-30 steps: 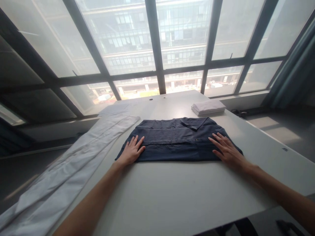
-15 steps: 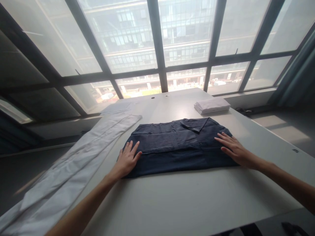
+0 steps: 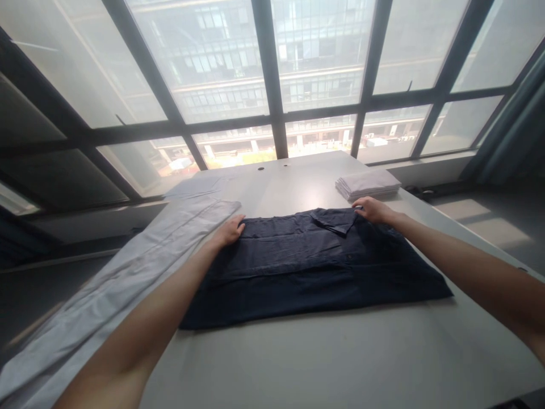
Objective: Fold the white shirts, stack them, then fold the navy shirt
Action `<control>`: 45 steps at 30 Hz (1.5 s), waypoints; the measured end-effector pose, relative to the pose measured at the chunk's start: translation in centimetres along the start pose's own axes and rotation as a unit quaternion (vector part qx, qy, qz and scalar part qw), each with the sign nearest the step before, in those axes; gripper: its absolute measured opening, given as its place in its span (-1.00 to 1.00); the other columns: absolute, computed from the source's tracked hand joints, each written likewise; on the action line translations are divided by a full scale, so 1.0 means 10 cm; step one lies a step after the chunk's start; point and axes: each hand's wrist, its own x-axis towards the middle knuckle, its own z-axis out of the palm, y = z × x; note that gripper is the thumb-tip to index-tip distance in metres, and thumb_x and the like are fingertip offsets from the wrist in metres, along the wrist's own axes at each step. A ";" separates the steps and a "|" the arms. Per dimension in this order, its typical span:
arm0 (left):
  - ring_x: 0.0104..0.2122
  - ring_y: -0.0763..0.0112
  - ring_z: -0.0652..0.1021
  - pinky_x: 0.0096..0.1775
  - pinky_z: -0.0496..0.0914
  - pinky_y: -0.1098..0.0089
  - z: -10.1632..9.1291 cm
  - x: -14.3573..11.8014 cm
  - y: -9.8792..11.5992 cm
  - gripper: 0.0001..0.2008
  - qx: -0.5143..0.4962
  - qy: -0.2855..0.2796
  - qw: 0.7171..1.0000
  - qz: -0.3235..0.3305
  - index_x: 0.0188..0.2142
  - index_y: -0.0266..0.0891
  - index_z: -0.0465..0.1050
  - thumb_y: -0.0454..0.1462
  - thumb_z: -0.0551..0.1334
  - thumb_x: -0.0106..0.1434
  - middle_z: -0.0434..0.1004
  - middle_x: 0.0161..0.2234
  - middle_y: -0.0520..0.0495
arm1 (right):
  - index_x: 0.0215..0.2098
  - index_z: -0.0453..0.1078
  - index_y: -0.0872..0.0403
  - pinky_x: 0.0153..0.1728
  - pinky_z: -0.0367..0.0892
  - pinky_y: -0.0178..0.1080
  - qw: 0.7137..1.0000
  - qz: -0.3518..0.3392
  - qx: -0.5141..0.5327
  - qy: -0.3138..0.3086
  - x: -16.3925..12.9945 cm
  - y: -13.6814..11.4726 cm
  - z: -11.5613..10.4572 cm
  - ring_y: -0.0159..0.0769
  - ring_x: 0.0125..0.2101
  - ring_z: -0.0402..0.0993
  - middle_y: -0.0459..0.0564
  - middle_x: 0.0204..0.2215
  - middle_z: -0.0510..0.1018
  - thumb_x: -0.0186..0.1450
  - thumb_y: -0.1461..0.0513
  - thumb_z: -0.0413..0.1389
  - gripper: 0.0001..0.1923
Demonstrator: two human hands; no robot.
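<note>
A dark navy garment (image 3: 289,255) lies folded into a wide flat panel, its near edge running toward me. A small pointed flap (image 3: 334,221) shows on its far right part. At the far left corner, my left hand (image 3: 232,230) has its fingers closed over the cloth's edge. My right hand (image 3: 372,210) pinches the far right corner, thumb and fingertips together. The undersides of the fingers are hidden from view.
White cloth (image 3: 149,272) stretches along the left side of the white table (image 3: 306,358). A folded stack of pale cloth (image 3: 368,183) sits at the right edge, just beyond my right hand. Large windows (image 3: 317,68) stand behind the table.
Both hands went from lying flat on the garment's sides to gripping its far corners. The garment's near edge now reaches closer to me and spreads wider.
</note>
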 end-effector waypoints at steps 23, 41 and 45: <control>-0.13 0.11 0.61 -0.04 0.45 0.28 -0.25 0.13 -0.15 -0.72 -0.003 0.102 0.995 -0.020 -0.25 -0.18 0.60 -0.14 0.20 0.12 0.67 -0.18 -0.14 | -0.06 0.54 -0.04 -0.05 0.31 0.11 0.989 0.107 -0.088 -0.045 0.28 0.05 0.11 0.08 -0.07 0.50 0.06 -0.18 0.68 0.13 0.23 0.21 -0.62; -0.17 0.20 0.60 -0.01 0.48 0.25 -0.56 -0.96 0.07 -0.74 -0.114 0.190 0.971 0.091 -0.24 -0.21 0.59 -0.13 0.18 0.26 0.62 -0.22 -0.12 | -0.35 0.52 0.01 0.10 0.01 0.07 0.995 -0.014 -0.057 0.084 -0.69 -0.13 -0.27 0.02 -0.05 0.47 0.06 -0.19 0.66 0.20 0.24 0.07 -0.84; -0.13 0.19 0.60 0.03 0.47 0.21 -0.49 -1.26 0.02 -0.74 -0.108 0.156 0.974 0.123 -0.25 -0.16 0.63 -0.12 0.19 0.30 0.63 -0.20 -0.10 | -0.32 0.51 0.02 0.12 -0.05 0.06 0.993 -0.058 -0.081 0.056 -0.99 -0.20 -0.28 0.01 -0.01 0.43 0.09 -0.16 0.65 0.19 0.30 0.07 -0.82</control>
